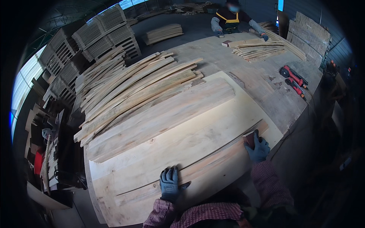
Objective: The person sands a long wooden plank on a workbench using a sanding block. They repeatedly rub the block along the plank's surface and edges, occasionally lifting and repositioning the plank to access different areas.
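A long, narrow wooden plank [213, 161] lies before me on a pale wooden sheet [197, 131], running from lower left to upper right. Near the plank's left part, my gloved left hand [169, 184] rests flat with its fingers stretched and the thumb apart, holding nothing. Toward the right end of the plank, my gloved right hand [259, 149] is closed round a small block [249, 140] with dark reddish sides and a paler top, which looks like a sanding block. The block sits on the plank; its underside is hidden.
Beyond the sheet lies a pile of rough planks [140, 83]. Red power tools [292, 78] stand on the table [262, 97] at the right. Across it, a masked co-worker [230, 21] in gloves stands by another stack of strips [258, 50]. Pallets [104, 34] are piled far left.
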`<state>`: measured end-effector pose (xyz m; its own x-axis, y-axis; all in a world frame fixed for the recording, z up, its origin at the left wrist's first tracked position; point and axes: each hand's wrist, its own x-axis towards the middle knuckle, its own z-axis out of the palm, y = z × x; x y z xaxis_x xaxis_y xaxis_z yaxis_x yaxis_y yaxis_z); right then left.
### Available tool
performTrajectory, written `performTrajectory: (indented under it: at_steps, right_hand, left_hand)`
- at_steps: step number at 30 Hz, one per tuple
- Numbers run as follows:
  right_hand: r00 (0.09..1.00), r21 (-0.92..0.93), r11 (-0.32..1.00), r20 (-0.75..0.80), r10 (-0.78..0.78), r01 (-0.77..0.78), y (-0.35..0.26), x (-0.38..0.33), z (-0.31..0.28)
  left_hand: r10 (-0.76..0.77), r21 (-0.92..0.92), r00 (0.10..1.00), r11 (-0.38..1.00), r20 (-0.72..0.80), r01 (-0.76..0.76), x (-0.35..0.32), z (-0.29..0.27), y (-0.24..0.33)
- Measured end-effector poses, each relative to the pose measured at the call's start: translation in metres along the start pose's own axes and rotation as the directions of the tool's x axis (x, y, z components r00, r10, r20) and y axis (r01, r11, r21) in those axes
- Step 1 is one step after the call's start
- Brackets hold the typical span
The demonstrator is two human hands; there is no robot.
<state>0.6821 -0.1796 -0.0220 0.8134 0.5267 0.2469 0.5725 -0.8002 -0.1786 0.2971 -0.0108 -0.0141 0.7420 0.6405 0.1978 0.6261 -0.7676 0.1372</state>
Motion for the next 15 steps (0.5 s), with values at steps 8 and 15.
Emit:
performTrajectory:
  at_steps: [8, 15]
  right_hand:
    - [0.944, 0.115, 0.937, 0.016, 0.329, -0.329, 0.011, 0.053, 0.004]
    - [0.963, -0.199, 0.953, 0.098, 0.252, -0.229, 0.004, 0.062, 0.034]
  left_hand:
    - [-0.041, 0.045, 0.998, 0.998, -0.043, 0.043, 0.008, -0.01, -0.059]
    - [-0.07, 0.132, 0.957, 0.985, -0.281, 0.111, 0.07, -0.09, -0.138]
